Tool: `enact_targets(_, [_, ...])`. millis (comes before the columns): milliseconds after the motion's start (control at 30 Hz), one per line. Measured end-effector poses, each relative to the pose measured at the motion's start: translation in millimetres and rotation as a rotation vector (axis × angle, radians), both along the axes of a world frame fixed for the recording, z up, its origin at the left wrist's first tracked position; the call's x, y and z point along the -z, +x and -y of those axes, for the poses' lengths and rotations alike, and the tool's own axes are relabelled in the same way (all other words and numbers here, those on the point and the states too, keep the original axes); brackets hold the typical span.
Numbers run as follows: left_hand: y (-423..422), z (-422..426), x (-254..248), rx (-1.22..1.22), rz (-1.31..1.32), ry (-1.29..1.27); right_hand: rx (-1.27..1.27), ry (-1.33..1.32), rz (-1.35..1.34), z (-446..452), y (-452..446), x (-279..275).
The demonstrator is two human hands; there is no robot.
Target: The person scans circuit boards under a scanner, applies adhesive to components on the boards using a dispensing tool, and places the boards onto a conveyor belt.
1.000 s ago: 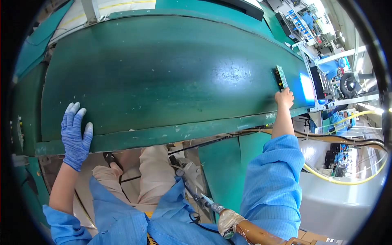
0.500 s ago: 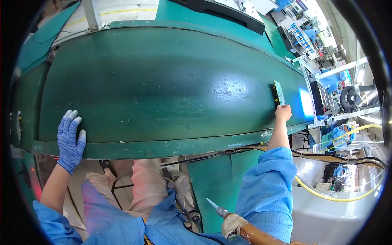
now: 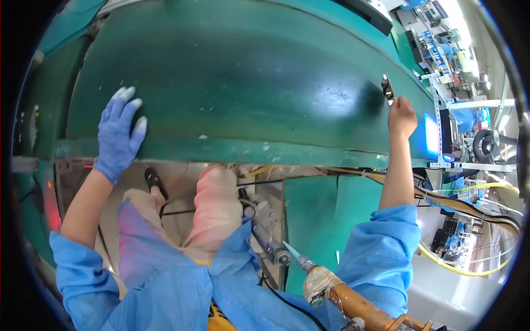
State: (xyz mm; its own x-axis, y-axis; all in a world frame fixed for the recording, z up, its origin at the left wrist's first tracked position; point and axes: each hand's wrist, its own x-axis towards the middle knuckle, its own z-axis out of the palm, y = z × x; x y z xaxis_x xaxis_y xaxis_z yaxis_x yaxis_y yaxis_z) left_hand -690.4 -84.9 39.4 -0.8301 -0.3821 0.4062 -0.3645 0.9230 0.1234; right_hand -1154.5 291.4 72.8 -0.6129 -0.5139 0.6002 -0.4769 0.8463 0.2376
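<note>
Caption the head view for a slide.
Gloved left hand over the near edge of a green work surface, bare right hand holding a circuit board.

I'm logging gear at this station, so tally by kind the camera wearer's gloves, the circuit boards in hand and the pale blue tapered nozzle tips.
Gloves: 1, the blue glove on the left hand
Circuit boards: 1, the circuit board in the bare right hand
Nozzle tips: 1, the tapered nozzle tip
Total: 3
</note>
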Motion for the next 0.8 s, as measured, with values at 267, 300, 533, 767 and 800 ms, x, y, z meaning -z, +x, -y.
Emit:
enact_targets(267, [13.8,6.9,9.8,-0.008,-0.1,-0.042,-0.422,-0.812,1.058,79.0,139.5,-64.5])
enact_targets(300, [14.8,8.9,12.3,0.003,-0.132,-0.025,-0.495,-0.876,1.242,89.1,160.4,-68.1])
enact_targets(533, [-45.5,-60.7,-78.6,0.333,-0.448,1.901,-0.688,-0.766,1.779,120.5,215.0,-118.9])
enact_targets(767, [-21.7,-88.4,-147.0,0.407,-0.49,2.275,-0.43,-1.03,1.922,136.2,250.4,-177.7])
enact_targets(800, [-14.3,-95.7,-156.1,0.352,-0.492,2.249,-0.445,-1.004,1.88,125.4,242.9,-174.4])
